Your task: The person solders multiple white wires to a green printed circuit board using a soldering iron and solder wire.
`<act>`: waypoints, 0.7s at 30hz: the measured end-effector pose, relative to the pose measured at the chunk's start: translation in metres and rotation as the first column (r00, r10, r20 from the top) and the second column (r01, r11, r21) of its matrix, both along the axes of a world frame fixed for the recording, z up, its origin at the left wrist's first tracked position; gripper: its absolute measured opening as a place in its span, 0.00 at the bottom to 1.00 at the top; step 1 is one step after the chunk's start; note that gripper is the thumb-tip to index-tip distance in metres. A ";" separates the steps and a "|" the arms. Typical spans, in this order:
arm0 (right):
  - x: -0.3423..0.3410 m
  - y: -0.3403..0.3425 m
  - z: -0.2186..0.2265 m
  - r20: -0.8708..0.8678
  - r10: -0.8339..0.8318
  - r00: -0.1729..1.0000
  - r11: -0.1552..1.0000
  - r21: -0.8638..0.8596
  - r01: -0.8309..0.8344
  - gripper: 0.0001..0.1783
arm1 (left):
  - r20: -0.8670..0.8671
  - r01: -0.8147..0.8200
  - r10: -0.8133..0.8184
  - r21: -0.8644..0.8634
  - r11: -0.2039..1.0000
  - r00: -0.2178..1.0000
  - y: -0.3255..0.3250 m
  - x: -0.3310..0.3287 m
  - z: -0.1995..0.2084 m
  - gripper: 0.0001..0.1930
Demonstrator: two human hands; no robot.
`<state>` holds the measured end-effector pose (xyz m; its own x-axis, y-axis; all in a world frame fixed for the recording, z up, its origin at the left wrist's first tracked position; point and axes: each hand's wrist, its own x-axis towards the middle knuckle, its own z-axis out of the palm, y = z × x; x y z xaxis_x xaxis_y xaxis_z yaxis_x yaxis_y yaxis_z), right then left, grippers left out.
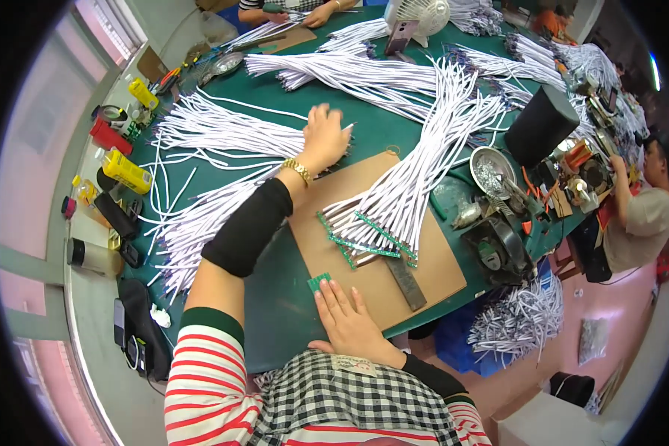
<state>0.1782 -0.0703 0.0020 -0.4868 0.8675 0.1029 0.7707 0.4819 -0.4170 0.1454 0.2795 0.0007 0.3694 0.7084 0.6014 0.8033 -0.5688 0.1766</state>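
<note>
Resting right hand (pixel 351 325) flat, nothing in the grip, touching the small green board (pixel 316 282) at the cardboard's (pixel 437 276) near left edge. Holding left hand (pixel 325 140) half-curled by the white cables (pixel 230 128), too blurred to tell if gripping any. Could tangle strands with a hasty tug, or skid the board with a slip.

No text was legible: marks on the pale apron patch (pixel 355 364) and the nearer yellow bottle (pixel 128 172) were too small to read
</note>
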 end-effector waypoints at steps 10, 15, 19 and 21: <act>0.006 0.003 0.006 -0.001 -0.048 0.999 0.998 -0.033 0.048 0.51 | -0.490 0.776 -0.677 -0.001 0.630 0.549 -0.031 -0.003 0.145 0.09; 0.005 0.003 0.008 -0.010 -0.047 0.999 0.998 -0.033 0.046 0.50 | -0.653 0.588 -0.688 -0.434 0.682 0.316 -0.005 -0.038 0.092 0.09; 0.001 0.002 0.005 -0.037 -0.045 0.998 0.999 -0.023 0.044 0.50 | -0.381 0.363 -0.523 -0.416 0.834 0.763 0.025 -0.091 0.050 0.19; 0.002 -0.001 0.005 -0.040 -0.045 0.998 0.999 -0.032 0.044 0.50 | -0.375 0.425 -0.520 -0.310 0.850 0.768 0.030 -0.097 0.035 0.18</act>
<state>0.1801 -0.0709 0.0069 -0.4439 0.8911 0.0944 0.7729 0.4340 -0.4628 0.0489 0.3097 0.0355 0.8732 0.4576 0.1675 0.4595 -0.8877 0.0296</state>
